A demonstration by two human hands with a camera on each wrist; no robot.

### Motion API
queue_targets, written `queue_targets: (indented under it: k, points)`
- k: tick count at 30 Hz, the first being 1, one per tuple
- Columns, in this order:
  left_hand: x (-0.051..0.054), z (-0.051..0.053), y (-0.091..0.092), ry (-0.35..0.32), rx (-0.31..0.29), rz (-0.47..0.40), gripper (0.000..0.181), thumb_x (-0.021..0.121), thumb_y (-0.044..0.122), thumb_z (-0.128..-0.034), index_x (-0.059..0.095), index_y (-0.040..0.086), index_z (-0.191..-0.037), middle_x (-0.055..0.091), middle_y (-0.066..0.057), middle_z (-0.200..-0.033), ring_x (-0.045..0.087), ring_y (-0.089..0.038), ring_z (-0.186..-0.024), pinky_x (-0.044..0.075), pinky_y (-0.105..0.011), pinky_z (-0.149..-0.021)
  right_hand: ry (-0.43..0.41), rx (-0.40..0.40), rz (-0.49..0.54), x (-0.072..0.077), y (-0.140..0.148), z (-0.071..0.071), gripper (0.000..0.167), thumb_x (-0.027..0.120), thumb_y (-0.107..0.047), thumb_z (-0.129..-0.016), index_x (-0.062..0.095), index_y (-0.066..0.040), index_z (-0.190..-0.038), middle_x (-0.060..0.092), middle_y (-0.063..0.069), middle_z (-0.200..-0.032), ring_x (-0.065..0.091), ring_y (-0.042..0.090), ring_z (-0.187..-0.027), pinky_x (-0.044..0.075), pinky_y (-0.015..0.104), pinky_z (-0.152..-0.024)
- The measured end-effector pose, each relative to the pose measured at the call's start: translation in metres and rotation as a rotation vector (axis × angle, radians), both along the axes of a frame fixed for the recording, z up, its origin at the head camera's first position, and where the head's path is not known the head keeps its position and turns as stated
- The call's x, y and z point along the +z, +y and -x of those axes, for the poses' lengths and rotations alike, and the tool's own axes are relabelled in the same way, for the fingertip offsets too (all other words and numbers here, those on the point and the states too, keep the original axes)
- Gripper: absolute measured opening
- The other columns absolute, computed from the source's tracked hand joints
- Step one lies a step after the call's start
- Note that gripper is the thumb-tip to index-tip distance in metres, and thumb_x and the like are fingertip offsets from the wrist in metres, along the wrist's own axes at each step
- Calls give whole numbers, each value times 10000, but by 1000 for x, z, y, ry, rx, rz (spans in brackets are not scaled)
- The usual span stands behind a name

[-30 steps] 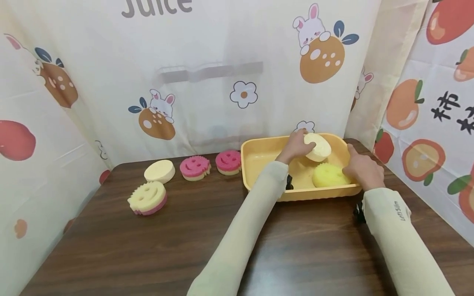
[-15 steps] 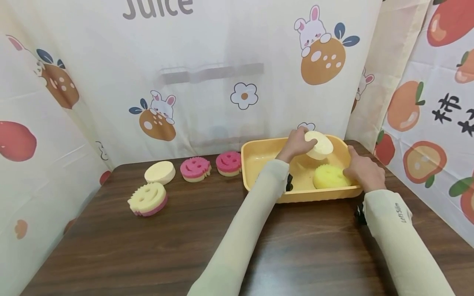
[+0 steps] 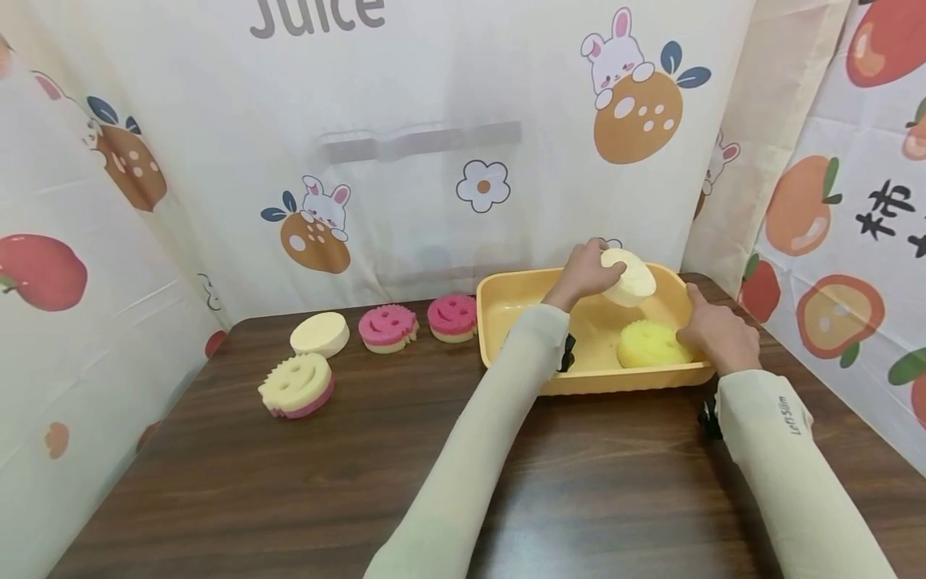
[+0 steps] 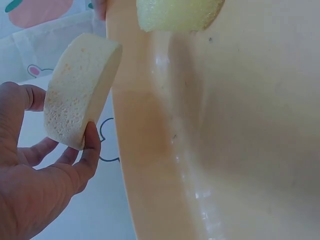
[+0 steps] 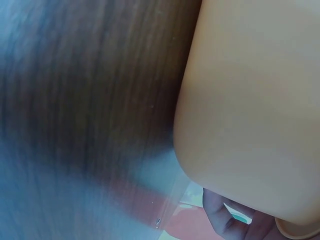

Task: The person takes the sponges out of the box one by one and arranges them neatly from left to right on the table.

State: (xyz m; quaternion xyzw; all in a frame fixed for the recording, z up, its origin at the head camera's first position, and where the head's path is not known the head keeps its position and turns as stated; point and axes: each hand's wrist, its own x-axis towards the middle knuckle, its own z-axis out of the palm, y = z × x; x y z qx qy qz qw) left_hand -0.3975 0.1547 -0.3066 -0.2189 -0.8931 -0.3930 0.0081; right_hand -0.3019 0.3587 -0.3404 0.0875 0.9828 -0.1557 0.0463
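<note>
My left hand (image 3: 583,273) pinches a thick, pale cream sponge (image 3: 632,281), tilted over the back of a yellow plastic tray (image 3: 521,277). The left wrist view shows my thumb and fingers on the edges of this porous sponge (image 4: 75,95), beside the tray rim. My right hand (image 3: 719,331) grips the tray's right end, thumb by the rim; in the right wrist view its fingers (image 5: 220,215) curl against the outer wall. A bright yellow smiley sponge (image 3: 651,344) lies in the tray's right part, near that hand.
Left of the tray on the dark wooden table (image 3: 347,482) lie two pink smiley sponges (image 3: 387,325) (image 3: 452,314), a plain cream round sponge (image 3: 320,334) and a cream-and-pink smiley sponge (image 3: 297,384). Printed cloth (image 3: 405,209) hangs behind and at both sides.
My left hand has lifted the cream sponge slightly, up and to the right. My right hand stays on the tray's end. The head view has shifted a little.
</note>
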Motion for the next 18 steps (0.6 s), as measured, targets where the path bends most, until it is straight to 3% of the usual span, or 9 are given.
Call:
queue_targets:
  k: [5,10,18]
  points:
    - [6,-3,-3,-11,20,-18,424,569,312,-948,526,56,-1283,583,-81,-1161,508,-123,-863,416,-181,-701,-1,1,7,0,0,0,904,510,-220,-886,-53,-95,-1582,512,426,-1232,572,526,-954,392,648,-751]
    - [12,-6,-4,-28,-13,-42,478,548,306,-959,492,67,-1369,556,-98,-1227,479,-141,-772,426,-210,-699,-4,8,8,1,0,0,914,511,-216,-888,-76,-106,-1579,508,429,-1240,578,533,-967,396,659,-757]
    - [19,-10,-7,-22,-26,-5,481,559,281,-947,496,83,-1381,503,-112,-1364,471,-150,-1011,417,-206,-785,-4,9,6,0,1,0,914,509,-223,-888,-79,-99,-1577,531,423,-1199,585,524,-941,401,652,-740]
